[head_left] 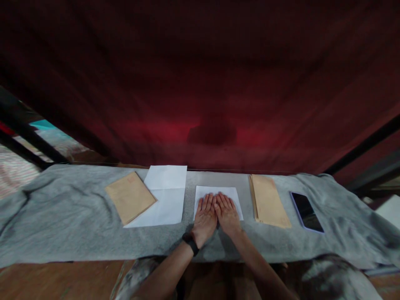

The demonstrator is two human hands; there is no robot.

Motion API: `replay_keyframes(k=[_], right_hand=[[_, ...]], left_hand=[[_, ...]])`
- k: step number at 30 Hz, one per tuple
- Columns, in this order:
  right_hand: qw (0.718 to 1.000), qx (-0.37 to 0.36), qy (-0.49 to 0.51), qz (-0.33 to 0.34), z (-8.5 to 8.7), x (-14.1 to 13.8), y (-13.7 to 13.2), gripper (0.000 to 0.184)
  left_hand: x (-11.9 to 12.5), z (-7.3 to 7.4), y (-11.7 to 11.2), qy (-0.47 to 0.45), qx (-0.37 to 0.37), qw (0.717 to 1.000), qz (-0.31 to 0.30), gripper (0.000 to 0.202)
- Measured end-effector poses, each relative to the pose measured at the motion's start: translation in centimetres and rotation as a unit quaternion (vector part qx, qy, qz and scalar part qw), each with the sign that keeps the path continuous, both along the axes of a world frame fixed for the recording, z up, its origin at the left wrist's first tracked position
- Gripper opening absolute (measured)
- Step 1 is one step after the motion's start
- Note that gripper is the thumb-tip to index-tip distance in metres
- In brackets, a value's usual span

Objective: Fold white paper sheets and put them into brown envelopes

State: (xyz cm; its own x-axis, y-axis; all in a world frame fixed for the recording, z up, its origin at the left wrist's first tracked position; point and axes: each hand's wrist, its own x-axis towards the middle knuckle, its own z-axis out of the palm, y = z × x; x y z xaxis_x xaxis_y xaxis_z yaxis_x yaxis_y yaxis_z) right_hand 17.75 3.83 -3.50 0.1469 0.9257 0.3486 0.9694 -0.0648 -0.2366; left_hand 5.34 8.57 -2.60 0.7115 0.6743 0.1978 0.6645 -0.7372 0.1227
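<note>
My left hand and my right hand lie flat side by side, fingers stretched out, pressing on a folded white sheet of paper in the middle of a grey cloth. A black band sits on my left wrist. Neither hand holds anything.
To the left lie a larger white sheet and a brown envelope overlapping its edge. To the right a stack of brown envelopes and a dark phone. A dark red curtain hangs behind. Wooden floor shows below the cloth.
</note>
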Motion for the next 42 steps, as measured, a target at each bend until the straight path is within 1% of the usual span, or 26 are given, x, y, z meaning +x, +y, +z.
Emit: replay_keyframes(k=[5,9,13,19,25,28,30,34,36,39,42], right_hand=[[0.999,-0.005,-0.025,-0.045,-0.1,0.7,-0.6,0.049],[0.997,-0.002,-0.027,-0.071,-0.6,1.7,-1.2,0.052],[0.995,0.019,-0.013,-0.099,-1.3,2.6,-1.7,0.055],[0.990,0.054,-0.010,-0.133,-1.9,3.2,-2.6,0.061],[0.986,0.067,-0.007,-0.155,-2.3,3.6,-3.4,0.061],[0.982,0.074,-0.006,-0.171,-1.8,3.2,-3.2,0.059],[0.986,0.072,-0.003,-0.151,-1.2,2.5,-2.5,0.057],[0.999,0.035,0.001,-0.041,0.0,0.3,-0.9,0.054],[1.000,0.006,0.001,-0.004,0.2,-0.7,-0.5,0.053],[1.000,-0.016,-0.014,0.012,0.1,-1.1,-0.8,0.052],[0.999,-0.018,-0.039,0.004,-0.2,-0.6,-1.6,0.051]], left_hand=[[0.3,-0.2,0.1,-0.016,-0.001,0.999,0.032,0.059],[0.3,0.0,0.3,-0.027,-0.013,0.997,0.068,0.057],[0.1,0.3,0.6,-0.022,-0.032,0.994,0.098,0.060],[-0.5,0.2,0.7,-0.034,-0.023,0.990,0.137,0.065],[-0.9,-0.1,0.5,-0.039,-0.001,0.987,0.155,0.065],[-0.7,0.1,0.4,-0.041,0.003,0.987,0.154,0.065],[-0.6,0.4,0.4,-0.038,-0.004,0.987,0.154,0.064],[-0.6,0.8,0.4,-0.018,-0.019,0.988,0.154,0.062],[-0.7,0.9,0.4,-0.009,-0.019,0.988,0.153,0.061],[-0.9,0.8,0.4,-0.004,-0.013,0.989,0.148,0.061],[-0.9,0.5,0.4,0.000,-0.008,0.990,0.143,0.062]])
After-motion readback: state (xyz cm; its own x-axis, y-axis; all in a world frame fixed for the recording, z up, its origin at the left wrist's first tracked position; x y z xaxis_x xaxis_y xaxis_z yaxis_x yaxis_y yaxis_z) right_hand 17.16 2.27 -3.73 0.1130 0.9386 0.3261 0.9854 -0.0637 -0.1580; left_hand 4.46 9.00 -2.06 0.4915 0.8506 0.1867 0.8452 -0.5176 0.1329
